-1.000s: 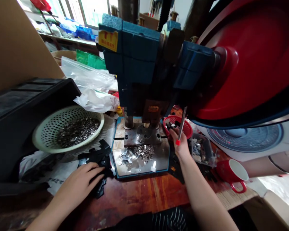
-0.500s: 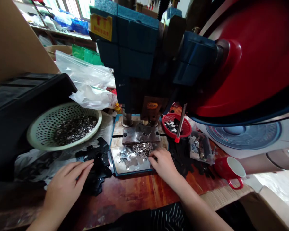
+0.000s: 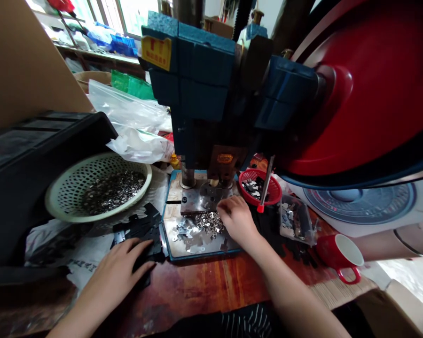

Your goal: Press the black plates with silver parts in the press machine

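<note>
My left hand (image 3: 118, 270) lies flat on a pile of black flat parts (image 3: 141, 230) at the left of the blue press machine (image 3: 204, 94). My right hand (image 3: 238, 220) reaches over the metal base plate (image 3: 200, 246), fingertips at the steel die block (image 3: 204, 199) under the press head, beside a heap of small shiny metal pieces (image 3: 206, 223). Whether its fingers pinch a piece is hidden.
A pale green perforated basket (image 3: 74, 211) of metal pieces stands at the left, a black crate (image 3: 28, 159) behind it. A small red basket (image 3: 262, 185) with a red-tipped rod (image 3: 264, 188), a clear box (image 3: 296, 218), a red cup (image 3: 343, 258) and a big red flywheel (image 3: 373, 84) are at the right.
My right hand went from the red basket down to the plate's front edge, then forward to the die block. My left hand stayed on the black parts, shifting slightly.
</note>
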Demonstrator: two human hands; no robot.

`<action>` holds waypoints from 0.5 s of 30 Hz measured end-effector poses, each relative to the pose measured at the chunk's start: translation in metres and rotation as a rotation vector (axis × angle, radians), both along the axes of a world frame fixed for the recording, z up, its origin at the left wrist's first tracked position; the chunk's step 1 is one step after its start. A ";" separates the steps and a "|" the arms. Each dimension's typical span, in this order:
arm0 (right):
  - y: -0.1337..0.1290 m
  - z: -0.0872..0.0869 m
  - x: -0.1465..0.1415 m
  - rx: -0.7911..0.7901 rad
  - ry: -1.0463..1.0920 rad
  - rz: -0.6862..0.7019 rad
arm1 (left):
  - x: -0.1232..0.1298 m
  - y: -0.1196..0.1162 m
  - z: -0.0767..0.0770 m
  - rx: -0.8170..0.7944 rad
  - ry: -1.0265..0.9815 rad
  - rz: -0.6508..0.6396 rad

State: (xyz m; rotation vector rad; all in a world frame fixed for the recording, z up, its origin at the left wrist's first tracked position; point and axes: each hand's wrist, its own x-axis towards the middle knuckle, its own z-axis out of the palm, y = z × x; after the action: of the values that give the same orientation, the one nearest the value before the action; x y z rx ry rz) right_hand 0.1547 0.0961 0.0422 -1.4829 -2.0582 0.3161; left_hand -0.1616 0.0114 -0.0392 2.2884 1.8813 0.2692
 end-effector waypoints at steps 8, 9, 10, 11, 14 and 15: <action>0.045 0.002 -0.008 0.140 -0.129 0.076 | -0.005 -0.004 0.006 0.048 -0.126 -0.045; 0.043 0.000 -0.007 0.165 -0.121 0.090 | -0.006 -0.005 0.006 0.053 -0.166 -0.040; 0.041 -0.002 -0.005 0.181 -0.107 0.102 | -0.006 -0.005 0.007 0.056 -0.212 -0.026; 0.039 -0.004 -0.003 0.192 -0.088 0.113 | -0.006 -0.005 0.009 0.058 -0.264 0.000; 0.031 -0.009 0.001 0.226 0.017 0.130 | 0.002 -0.002 0.018 0.045 -0.499 0.213; 0.028 -0.009 0.001 0.240 0.068 0.127 | 0.008 0.000 0.023 0.012 -0.632 0.324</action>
State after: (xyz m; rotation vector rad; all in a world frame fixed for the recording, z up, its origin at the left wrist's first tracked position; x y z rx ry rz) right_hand 0.1554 0.1242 0.0330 -1.1868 -2.0596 0.1597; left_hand -0.1534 0.0110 -0.0158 1.6070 1.8638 0.9193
